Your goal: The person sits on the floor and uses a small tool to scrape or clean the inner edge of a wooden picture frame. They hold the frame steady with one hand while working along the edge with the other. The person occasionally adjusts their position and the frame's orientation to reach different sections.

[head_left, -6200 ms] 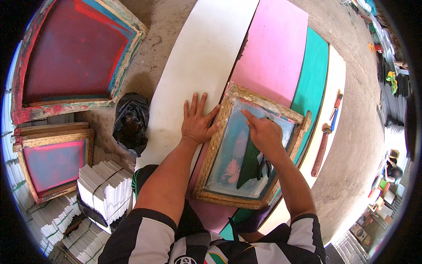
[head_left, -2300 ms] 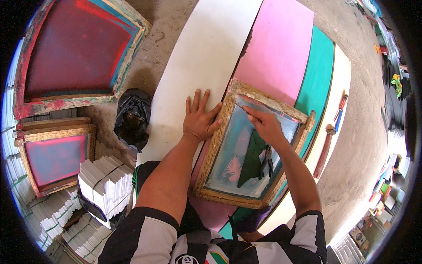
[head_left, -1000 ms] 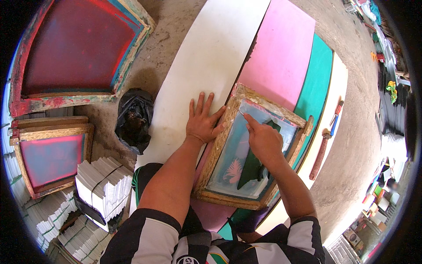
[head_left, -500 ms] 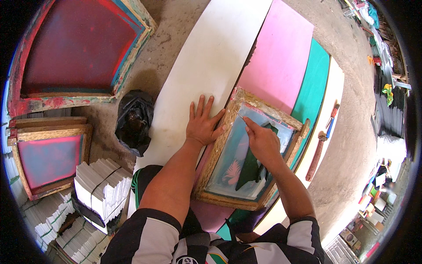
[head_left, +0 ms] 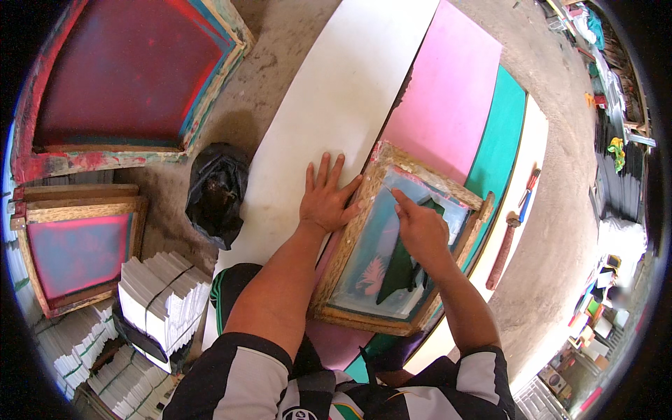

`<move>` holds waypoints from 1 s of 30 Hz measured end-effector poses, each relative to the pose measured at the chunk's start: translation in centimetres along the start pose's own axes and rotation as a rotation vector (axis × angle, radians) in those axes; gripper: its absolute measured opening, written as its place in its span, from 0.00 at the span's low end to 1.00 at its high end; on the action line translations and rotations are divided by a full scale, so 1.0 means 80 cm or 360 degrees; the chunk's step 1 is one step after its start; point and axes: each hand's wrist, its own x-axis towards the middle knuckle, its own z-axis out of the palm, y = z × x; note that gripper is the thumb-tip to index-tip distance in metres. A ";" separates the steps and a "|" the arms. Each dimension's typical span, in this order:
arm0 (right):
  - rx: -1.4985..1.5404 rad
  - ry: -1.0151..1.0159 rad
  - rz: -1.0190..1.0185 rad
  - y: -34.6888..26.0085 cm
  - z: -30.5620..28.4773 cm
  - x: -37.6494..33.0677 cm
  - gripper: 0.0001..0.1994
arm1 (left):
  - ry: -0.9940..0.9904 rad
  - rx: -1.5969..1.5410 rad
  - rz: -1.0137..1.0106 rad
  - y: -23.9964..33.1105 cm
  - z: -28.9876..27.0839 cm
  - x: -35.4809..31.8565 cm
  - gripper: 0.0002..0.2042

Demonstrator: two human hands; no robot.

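My left hand point(head_left: 325, 197) lies flat with fingers spread on the white board point(head_left: 336, 91). Its thumb side rests against the left rail of a wooden screen-printing frame point(head_left: 343, 262). Over the upper part of the frame's mesh point(head_left: 364, 238), my right hand point(head_left: 422, 227) is closed, its index finger stretched toward the upper left corner. A thin pointed tool shows only as a sliver at that fingertip; its kind is hidden by the hand. Under the right hand and wrist is a dark green angular piece point(head_left: 397, 280). A pale pink leaf-like shape point(head_left: 371, 274) shows on the mesh.
Pink point(head_left: 448, 91) and teal point(head_left: 498, 133) boards run beside the white one. A hammer point(head_left: 502, 255) and a brush point(head_left: 530, 185) lie at the right. Left are a black plastic bag point(head_left: 217, 192), larger screen frames point(head_left: 126, 150) and strapped stacks of white paper point(head_left: 164, 294).
My right hand's fingertip has shifted slightly, and less of the thin tool shows now. The left hand stays spread against the frame. The whole view has shifted a little.
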 end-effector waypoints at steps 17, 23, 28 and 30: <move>0.0169 -0.0104 -0.0158 0.019 0.006 0.024 0.23 | 0.0040 0.0068 0.0038 0.003 0.000 0.000 0.28; -0.0298 0.0191 -0.0177 0.017 0.029 0.008 0.20 | 0.0082 0.0076 0.0050 0.000 0.005 -0.002 0.27; 0.0592 0.0160 -0.0205 0.044 0.053 0.020 0.20 | -0.0001 0.0098 0.0040 0.003 -0.004 -0.002 0.29; 0.0249 0.0037 -0.0086 0.030 0.036 0.014 0.20 | -0.0024 0.0097 0.0023 0.003 -0.005 -0.001 0.29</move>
